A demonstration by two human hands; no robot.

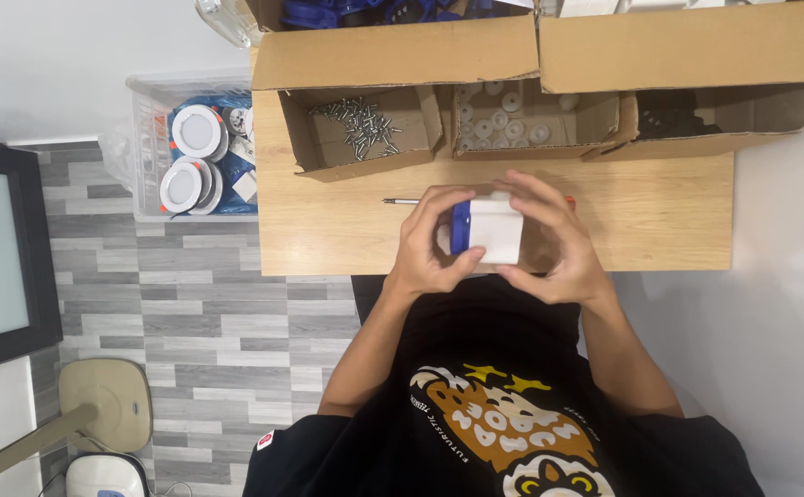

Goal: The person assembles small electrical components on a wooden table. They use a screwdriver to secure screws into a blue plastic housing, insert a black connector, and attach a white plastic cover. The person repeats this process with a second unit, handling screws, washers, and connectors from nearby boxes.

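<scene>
Your left hand (428, 241) and your right hand (549, 241) both close around one small white box with a blue edge (487, 228), held between them just above the near side of the wooden table (328, 230). The left fingers wrap the blue side on the left; the right fingers curl over the top and right side of the box, thumb beneath. Both hands grip it, neither is spread wide.

Just past your hands, on the table, lies one screwdriver (402, 201), its thin metal tip pointing left; most of the handle is hidden behind your hands.

Farther out, three open cardboard trays stand in a row along the far side of the table. The left tray (305, 138) holds a heap of screws (361, 124), too many to count. The middle tray (604, 115) holds small white round parts (499, 120). The right tray (770, 110) holds dark parts (669, 118) that cannot be told apart.

Left of the table, on the floor, a clear plastic bin (144, 138) holds round white lamps (195, 131); two stacks show.
</scene>
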